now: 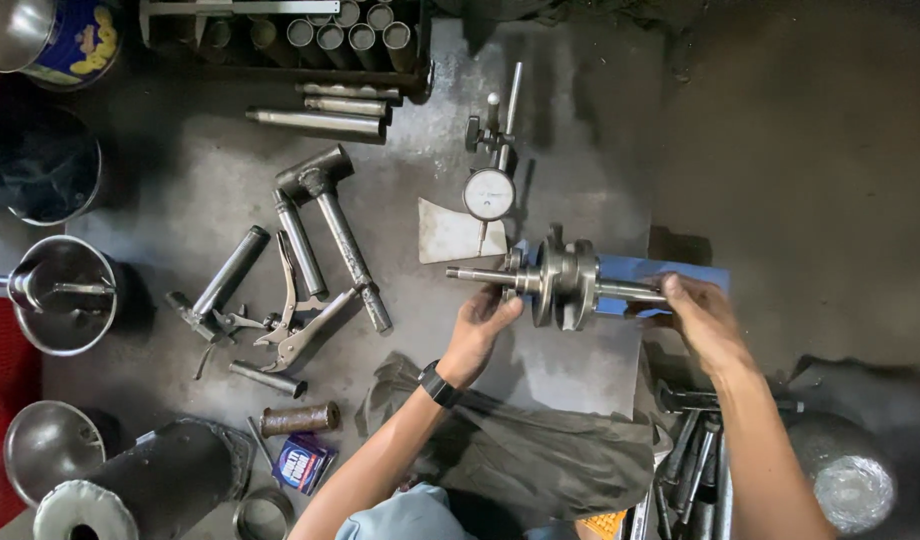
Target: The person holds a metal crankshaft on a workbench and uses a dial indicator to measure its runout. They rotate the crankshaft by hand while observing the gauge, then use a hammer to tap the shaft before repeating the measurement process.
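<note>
A steel crankshaft [560, 280] with two round webs and a shaft out each side lies level over a blue stand [660, 270]. My left hand [485, 325] touches the left shaft end from below, fingers curled around it; a black watch is on that wrist. My right hand [695, 310] grips the right shaft end beside the blue stand. A round dial gauge [489, 192] on a stem stands just behind the crankshaft.
Locking pliers [295, 320], steel tubes and rods [320, 122], a hammer-like tool [325, 200] and small parts lie on the grey metal plate at left. Metal bowls [65, 295] sit on the far left. A dark rag [540, 450] lies near me, loose tools [695, 450] at right.
</note>
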